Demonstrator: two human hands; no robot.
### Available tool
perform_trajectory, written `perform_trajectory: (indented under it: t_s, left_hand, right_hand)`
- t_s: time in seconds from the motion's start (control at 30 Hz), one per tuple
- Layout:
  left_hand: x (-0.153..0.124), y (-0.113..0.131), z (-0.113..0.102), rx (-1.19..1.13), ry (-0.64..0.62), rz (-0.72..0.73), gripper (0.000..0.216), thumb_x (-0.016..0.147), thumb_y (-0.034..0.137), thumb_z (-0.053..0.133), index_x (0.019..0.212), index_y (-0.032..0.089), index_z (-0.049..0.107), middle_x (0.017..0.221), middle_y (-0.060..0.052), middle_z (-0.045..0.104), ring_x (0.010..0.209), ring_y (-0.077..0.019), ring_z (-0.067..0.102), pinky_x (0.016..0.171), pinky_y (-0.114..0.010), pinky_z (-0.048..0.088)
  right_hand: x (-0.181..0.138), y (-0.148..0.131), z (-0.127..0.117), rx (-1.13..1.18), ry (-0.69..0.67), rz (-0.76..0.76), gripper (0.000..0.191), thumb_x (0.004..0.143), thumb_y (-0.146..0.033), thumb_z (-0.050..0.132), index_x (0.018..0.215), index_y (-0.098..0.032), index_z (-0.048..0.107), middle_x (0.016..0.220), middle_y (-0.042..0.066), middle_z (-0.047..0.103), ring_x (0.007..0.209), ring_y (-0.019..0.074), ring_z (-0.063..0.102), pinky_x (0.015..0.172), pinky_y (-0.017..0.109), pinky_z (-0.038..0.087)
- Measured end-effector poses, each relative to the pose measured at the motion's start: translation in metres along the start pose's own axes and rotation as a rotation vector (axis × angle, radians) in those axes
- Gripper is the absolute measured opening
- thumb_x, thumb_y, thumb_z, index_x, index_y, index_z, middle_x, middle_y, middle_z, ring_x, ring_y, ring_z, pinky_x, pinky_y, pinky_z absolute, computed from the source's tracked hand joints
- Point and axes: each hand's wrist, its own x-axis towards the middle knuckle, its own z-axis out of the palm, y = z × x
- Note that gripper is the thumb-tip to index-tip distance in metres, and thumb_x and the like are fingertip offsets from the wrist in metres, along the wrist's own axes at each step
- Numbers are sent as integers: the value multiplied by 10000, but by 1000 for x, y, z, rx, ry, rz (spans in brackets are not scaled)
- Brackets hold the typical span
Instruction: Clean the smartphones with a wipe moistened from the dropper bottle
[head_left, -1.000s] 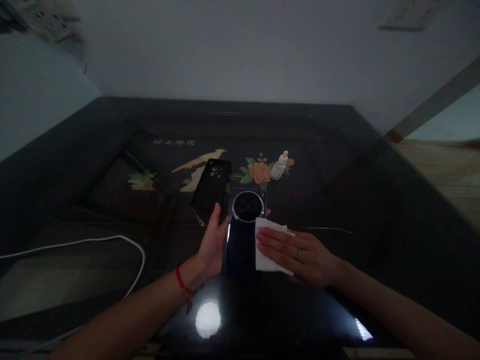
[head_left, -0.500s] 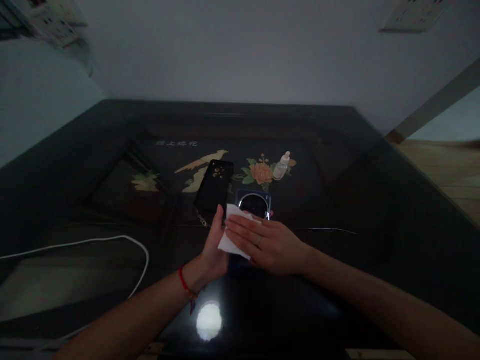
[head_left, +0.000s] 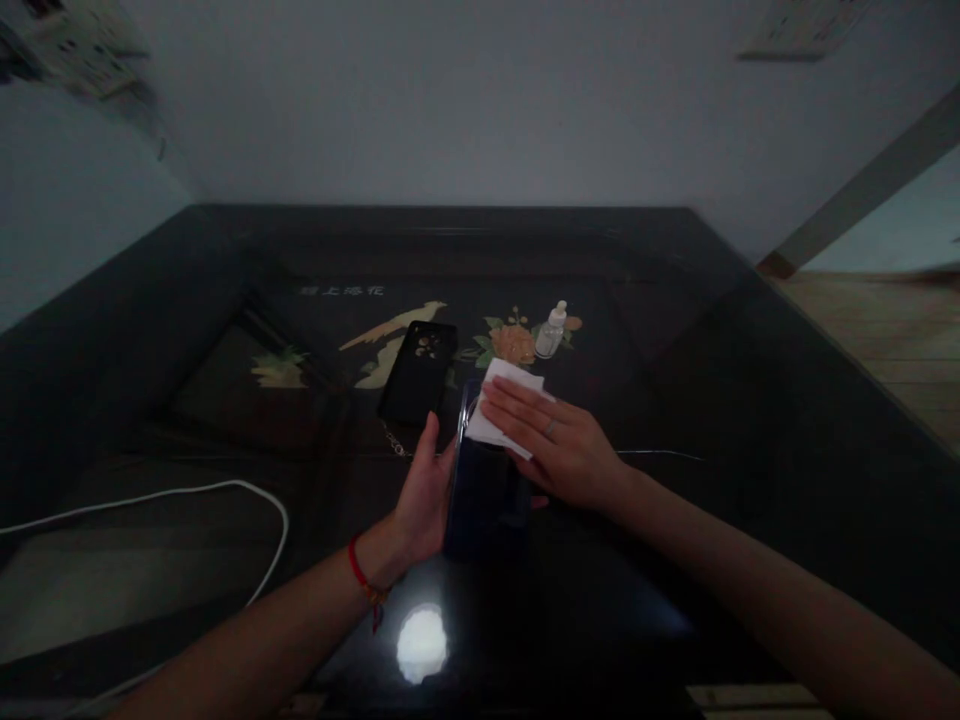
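Note:
My left hand (head_left: pixel 424 490) grips a dark blue phone (head_left: pixel 484 490) from its left side, back face up, above the black glossy table (head_left: pixel 712 420). My right hand (head_left: pixel 559 445) lies flat over the phone's upper end and presses a folded white tissue (head_left: pixel 501 405) against it, covering the round camera ring. A red string bracelet circles my left wrist.
A black phone case (head_left: pixel 418 372) lies just beyond the phone. A small clear dropper bottle (head_left: pixel 551 330) stands by the painted flower. A white cable (head_left: pixel 225 495) loops at the left. A lamp's glare (head_left: pixel 421 645) shines on the near table edge.
My right hand slid the tissue from the phone's right edge across its middle and up onto the camera end. The left hand kept its hold on the phone.

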Motion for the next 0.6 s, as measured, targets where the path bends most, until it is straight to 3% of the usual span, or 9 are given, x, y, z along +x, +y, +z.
perform_trajectory:
  t_s: [0.1, 0.23, 0.3, 0.4, 0.5, 0.6]
  left_hand:
    - [1, 0, -4, 22, 76, 38, 571, 850, 589, 303, 1051, 166, 630, 891, -73, 669, 1009, -261, 573, 945, -426, 369]
    - [3, 0, -6, 39, 60, 69, 426, 850, 471, 452, 1120, 156, 549, 1104, -87, 584, 1006, -214, 554, 886, -428, 427]
    - [4, -1, -6, 44, 53, 69, 398, 855, 421, 473, 1150, 157, 514, 1166, -96, 542, 1008, -200, 547, 869, -435, 439]
    - [4, 0, -4, 54, 45, 61, 465, 847, 497, 436, 1168, 172, 521, 1157, -100, 564, 1023, -225, 551, 880, -430, 426]
    - [4, 0, -3, 59, 38, 55, 566, 827, 592, 367, 1207, 202, 520, 1135, -101, 599, 1040, -264, 556, 892, -420, 407]
    - [4, 0, -3, 57, 34, 49, 609, 831, 604, 332, 1249, 190, 490, 1123, -114, 611, 1032, -276, 564, 909, -424, 389]
  right_hand:
    - [9, -7, 5, -9, -68, -129, 409, 890, -226, 405, 1242, -32, 477, 1324, 156, 468, 1302, 231, 323, 1016, 388, 393]
    - [4, -2, 5, -78, -16, -17, 400, 888, -190, 399, 1253, -42, 463, 1327, 159, 463, 1310, 212, 309, 1027, 385, 377]
    - [-2, 0, 5, -75, -58, -71, 412, 893, -211, 393, 1264, -41, 449, 1340, 158, 448, 1323, 214, 279, 1033, 387, 367]
    - [-9, 1, 5, -45, -141, -224, 434, 918, -277, 352, 1276, -45, 438, 1351, 143, 440, 1334, 216, 249, 1034, 376, 364]
    - [-16, 3, 4, -97, -68, -82, 426, 924, -251, 346, 1281, -33, 425, 1351, 157, 435, 1339, 209, 237, 1033, 374, 363]
    - [-22, 4, 3, -82, -121, -146, 450, 929, -283, 334, 1299, -38, 405, 1370, 152, 410, 1337, 229, 239, 1018, 391, 381]
